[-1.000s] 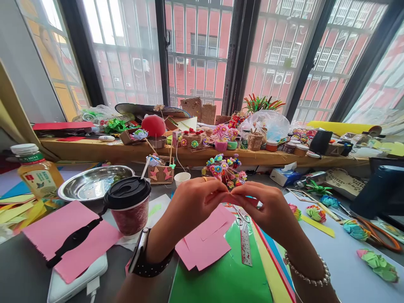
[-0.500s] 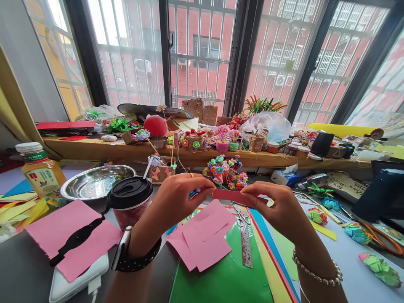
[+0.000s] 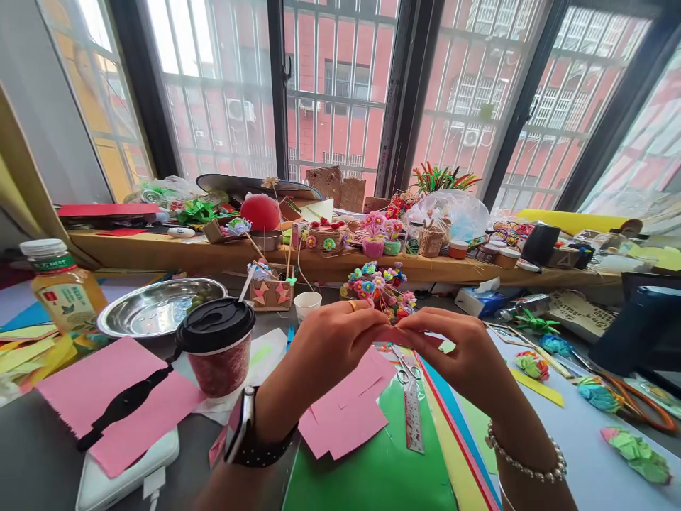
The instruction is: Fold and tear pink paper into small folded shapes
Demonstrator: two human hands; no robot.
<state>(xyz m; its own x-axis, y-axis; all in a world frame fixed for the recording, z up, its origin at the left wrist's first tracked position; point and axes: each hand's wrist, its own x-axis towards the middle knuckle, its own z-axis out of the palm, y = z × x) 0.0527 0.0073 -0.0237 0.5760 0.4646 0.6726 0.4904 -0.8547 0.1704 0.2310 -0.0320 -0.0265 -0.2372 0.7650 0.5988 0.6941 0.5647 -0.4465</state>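
Both hands meet in the middle above the papers. My left hand (image 3: 340, 337) pinches a narrow folded pink paper strip (image 3: 394, 333), its fingertips near those of my right hand (image 3: 452, 341), which grips the same strip from the other side. Much of the strip is hidden by the fingers. Below lie overlapping pink paper pieces (image 3: 351, 419) on a green sheet (image 3: 383, 472). Scissors (image 3: 407, 369) and a clear patterned ruler (image 3: 413, 419) rest just right of them.
At left stand a lidded coffee cup (image 3: 218, 358), a steel plate (image 3: 143, 319), a juice bottle (image 3: 67, 294) and a pink sheet (image 3: 106, 383). A paper cup (image 3: 307, 305) stands behind my left hand. Crumpled paper flowers (image 3: 635, 454) lie at right.
My left hand has moved right, closer to my right hand, so less of the strip shows between them. The paper cup behind has come into view.
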